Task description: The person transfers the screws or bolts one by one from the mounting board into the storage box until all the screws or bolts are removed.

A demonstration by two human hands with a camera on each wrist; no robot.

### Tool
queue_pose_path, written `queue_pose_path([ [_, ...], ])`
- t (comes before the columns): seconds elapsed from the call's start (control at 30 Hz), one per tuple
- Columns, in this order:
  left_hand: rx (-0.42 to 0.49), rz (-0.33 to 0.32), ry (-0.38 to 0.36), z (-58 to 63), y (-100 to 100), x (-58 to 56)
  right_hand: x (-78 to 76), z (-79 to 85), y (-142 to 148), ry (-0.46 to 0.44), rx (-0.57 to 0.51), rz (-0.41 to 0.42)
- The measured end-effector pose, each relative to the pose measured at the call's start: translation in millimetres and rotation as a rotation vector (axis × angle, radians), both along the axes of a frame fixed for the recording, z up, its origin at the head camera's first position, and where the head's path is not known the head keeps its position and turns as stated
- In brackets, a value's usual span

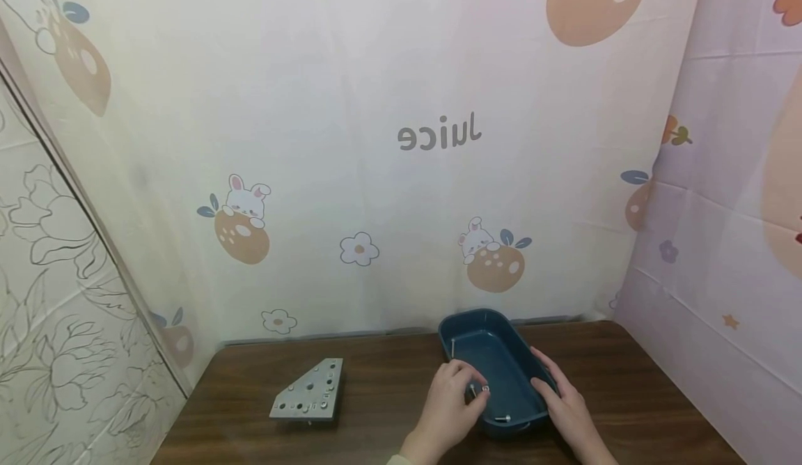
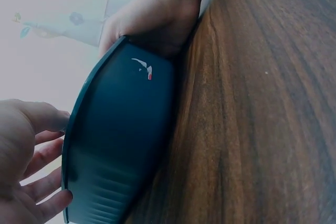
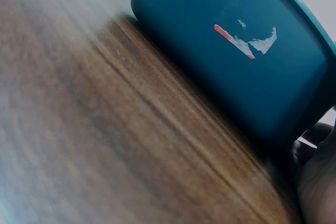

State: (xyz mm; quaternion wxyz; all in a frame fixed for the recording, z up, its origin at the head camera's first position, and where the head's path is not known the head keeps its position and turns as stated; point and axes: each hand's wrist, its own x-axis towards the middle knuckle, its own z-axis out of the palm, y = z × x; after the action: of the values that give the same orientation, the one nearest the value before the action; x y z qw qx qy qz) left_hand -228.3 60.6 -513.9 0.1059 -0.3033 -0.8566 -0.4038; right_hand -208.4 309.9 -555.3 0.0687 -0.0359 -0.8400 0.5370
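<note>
A dark blue rectangular tray [image 1: 501, 353] stands on the table in the head view, with several small metal screws inside. One screw [image 1: 503, 419] lies near its front end, another [image 1: 453, 347] by the left wall. Over the tray's left rim reaches my left hand [image 1: 446, 402], thumb and index finger pinching a small shiny screw [image 1: 485, 388], whose exact shape is too small to tell. My right hand [image 1: 567, 402] grips the tray's right rim. In the left wrist view, the left hand [image 2: 26, 156] is beside the tray's rim, its other fingers spread.
A grey metal plate [image 1: 310, 388] with a slanted side, holes and some screws sits at the left of the brown wooden table [image 1: 388, 374]. Patterned curtains [image 1: 357, 172] hang behind the table and at both sides.
</note>
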Motion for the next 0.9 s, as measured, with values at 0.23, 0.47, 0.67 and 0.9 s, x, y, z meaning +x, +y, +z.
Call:
queue_pose_path([
  [0.23,-0.019,-0.001,-0.011,-2.2,-0.8,-0.8,1.0,0.9,-0.6,-0.017,-0.011,0.000],
  [0.47,-0.023,-0.004,-0.009,-3.2,-0.9,-1.6,1.7,1.0,-1.4,-0.004,-0.006,-0.006],
  [0.67,-0.024,-0.005,-0.018,-4.7,-0.5,-2.6,1.5,1.6,-1.5,0.000,0.004,-0.006],
  [0.9,-0.034,-0.006,-0.047,-5.4,-0.8,-4.2,1.1,2.6,-1.1,-0.009,0.030,-0.009],
])
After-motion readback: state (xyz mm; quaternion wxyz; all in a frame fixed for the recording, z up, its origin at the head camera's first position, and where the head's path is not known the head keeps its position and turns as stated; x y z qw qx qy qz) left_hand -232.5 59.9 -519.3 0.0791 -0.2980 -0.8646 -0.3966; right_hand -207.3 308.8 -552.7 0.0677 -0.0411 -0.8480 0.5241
